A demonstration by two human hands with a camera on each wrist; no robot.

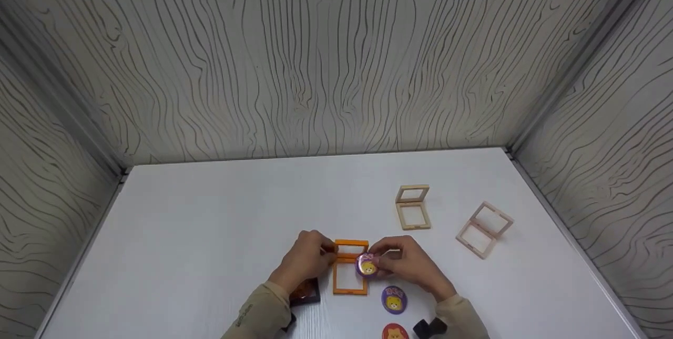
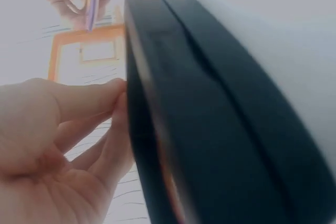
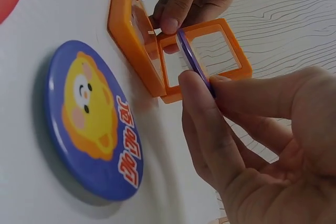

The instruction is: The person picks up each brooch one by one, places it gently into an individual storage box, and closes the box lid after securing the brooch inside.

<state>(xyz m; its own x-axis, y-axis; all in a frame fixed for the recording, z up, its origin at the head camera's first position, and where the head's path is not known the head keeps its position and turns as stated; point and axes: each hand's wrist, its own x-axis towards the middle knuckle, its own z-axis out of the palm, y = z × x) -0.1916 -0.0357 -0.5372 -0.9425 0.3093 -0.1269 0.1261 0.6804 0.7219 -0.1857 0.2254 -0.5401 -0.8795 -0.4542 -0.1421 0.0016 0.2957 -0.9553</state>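
Note:
A hinged orange frame stands opened out on the white table, its two halves at an angle, with clear film in the windows. My left hand grips its left edge near the hinge between thumb and fingers. Pinched in my right hand is a round purple badge with a yellow bear face. The right wrist view has this badge edge-on, in front of the frame's raised half. Below the right hand lies a second purple bear badge, face up.
A black frame sits partly under the left forearm and fills much of the left wrist view. A red badge is cut off at the bottom edge. Farther right stand an opened beige frame and an opened pale pink frame.

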